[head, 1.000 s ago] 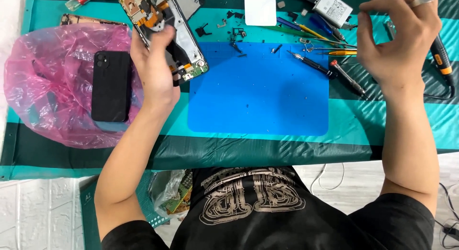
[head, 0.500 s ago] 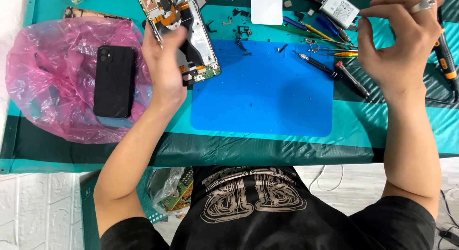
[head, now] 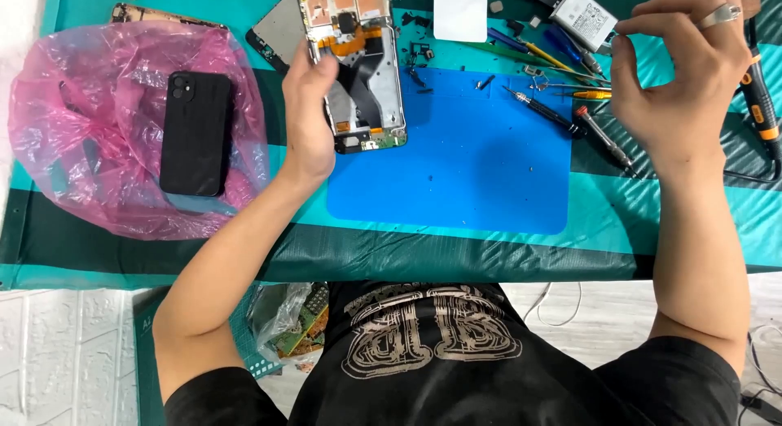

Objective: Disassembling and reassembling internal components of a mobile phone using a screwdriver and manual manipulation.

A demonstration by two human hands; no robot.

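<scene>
Our left hand (head: 308, 108) grips the opened smartphone with exposed circuit boards and an orange flex cable (head: 357, 63) by its left edge, at eleven o'clock of the blue rectangular silicone mat (head: 456, 165) on the teal worktop (head: 635, 222). Our right hand (head: 680, 84), at two o'clock and well apart from the phone, pinches thumb and forefinger beside a small white battery (head: 582, 15); whether they hold anything we cannot tell. A black cased phone (head: 195, 133) lies on a pink plastic bag (head: 81, 133) at nine o'clock.

A black phone (head: 195, 133) is lying face down on a pink bag (head: 90, 116) at the bench's left. A blue mat (head: 456, 173) is lying in the middle, and screwdrivers (head: 542, 112) are resting near its right corner. A white card (head: 460, 12) is lying above.
</scene>
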